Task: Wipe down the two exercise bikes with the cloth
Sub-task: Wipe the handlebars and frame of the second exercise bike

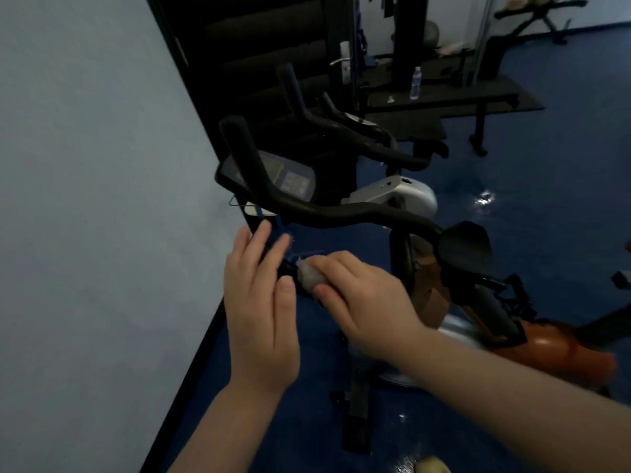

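The near exercise bike (345, 213) stands in the middle, with black handlebars, a console and a black saddle on the right. Behind it stands the second bike (362, 138) with a silver body. My right hand (362, 298) is shut on a small whitish cloth (309, 276) and presses it against the near end of a black handlebar grip. My left hand (259, 302) grips that same handlebar end from the left, thumb beside the cloth. The grip itself is mostly hidden by both hands.
A pale wall (85, 199) rises close on the left, with a dark door behind the bikes. A black bench (440, 100) at the back carries a water bottle (415, 82). Blue floor spreads to the right, where more gym equipment stands.
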